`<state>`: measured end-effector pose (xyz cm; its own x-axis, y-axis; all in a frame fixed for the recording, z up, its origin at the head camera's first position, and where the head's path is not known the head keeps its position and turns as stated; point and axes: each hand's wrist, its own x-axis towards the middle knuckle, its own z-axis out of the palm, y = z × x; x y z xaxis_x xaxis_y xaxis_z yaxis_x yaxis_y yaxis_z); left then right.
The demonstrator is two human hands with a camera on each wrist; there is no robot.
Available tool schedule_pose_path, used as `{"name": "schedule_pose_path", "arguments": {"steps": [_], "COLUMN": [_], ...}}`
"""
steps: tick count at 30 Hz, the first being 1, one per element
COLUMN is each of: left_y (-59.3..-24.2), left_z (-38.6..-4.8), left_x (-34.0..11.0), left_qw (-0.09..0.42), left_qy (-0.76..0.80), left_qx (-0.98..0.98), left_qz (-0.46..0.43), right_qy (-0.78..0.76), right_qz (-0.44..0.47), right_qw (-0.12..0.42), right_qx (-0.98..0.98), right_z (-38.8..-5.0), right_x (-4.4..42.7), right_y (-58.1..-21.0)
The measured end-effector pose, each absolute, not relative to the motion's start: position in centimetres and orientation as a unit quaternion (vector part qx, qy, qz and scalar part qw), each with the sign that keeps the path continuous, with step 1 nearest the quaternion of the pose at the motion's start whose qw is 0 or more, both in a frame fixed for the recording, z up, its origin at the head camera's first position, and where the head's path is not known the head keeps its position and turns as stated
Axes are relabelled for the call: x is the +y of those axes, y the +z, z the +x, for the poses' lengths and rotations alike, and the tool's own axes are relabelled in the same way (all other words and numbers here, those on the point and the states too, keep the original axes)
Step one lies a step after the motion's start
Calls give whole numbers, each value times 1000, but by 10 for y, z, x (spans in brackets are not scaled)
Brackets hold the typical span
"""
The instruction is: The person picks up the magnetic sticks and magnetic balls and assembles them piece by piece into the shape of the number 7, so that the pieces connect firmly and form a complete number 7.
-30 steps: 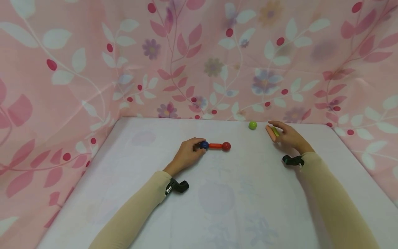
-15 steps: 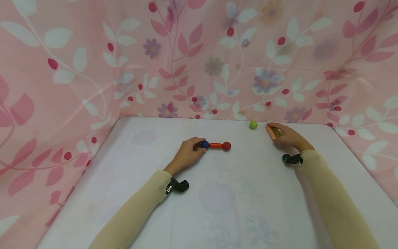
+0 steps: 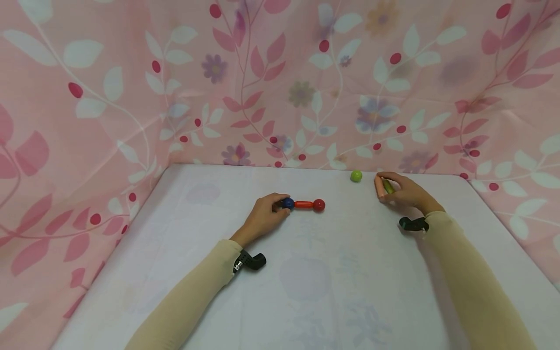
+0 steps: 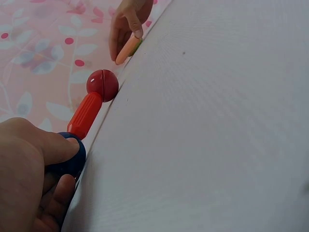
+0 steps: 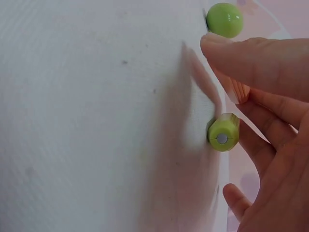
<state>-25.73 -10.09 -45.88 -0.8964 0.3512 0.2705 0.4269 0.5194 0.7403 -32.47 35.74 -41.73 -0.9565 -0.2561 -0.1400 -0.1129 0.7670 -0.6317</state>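
My left hand (image 3: 264,214) pinches a blue ball (image 3: 288,203) between thumb and fingers. A red-orange ribbed rod (image 3: 303,205) joins that ball to a red ball (image 3: 319,205), like a dumbbell; the left wrist view shows the red ball (image 4: 102,85) at the rod's far end. On the right, my right hand (image 3: 407,192) pinches a light orange rod (image 3: 379,187) by its ends, thumb at the near one. Beside it, under the hand, lies a green rod (image 3: 388,186). In the right wrist view, the green rod (image 5: 223,134) shows a metal dot in its end, and the thumb partly covers the orange rod (image 5: 240,92).
A light green ball (image 3: 356,176) rests near the table's back edge, left of the right hand. The white cloth-covered table (image 3: 306,282) meets a pink floral curtain (image 3: 280,87) behind and at the sides. Black cameras (image 3: 251,261) sit on both wrists.
The right thumb and fingers have come together on the orange rod, which has turned slightly and parted from the green rod at its near end. The left hand has stayed still on the blue ball.
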Motion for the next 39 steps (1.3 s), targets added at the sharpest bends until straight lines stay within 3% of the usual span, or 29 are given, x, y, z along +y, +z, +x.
{"name": "schedule_pose_path", "arguments": {"steps": [21, 32, 39], "left_y": [-459, -456, -457], "left_z": [-255, -254, -254], "left_x": [-102, -101, -101], "left_qw": [43, 45, 42], "left_qy": [-424, -429, -432], "left_qx": [-874, -870, -869], "left_qz": [-235, -240, -237], "right_qy": [-366, -397, -452], "right_qz": [-125, -184, -181], "right_qw": [52, -30, -4], "right_qx": [921, 899, 874], "right_z": [-304, -296, -289], "right_x": [351, 334, 326], "right_y": [-414, -416, -413]}}
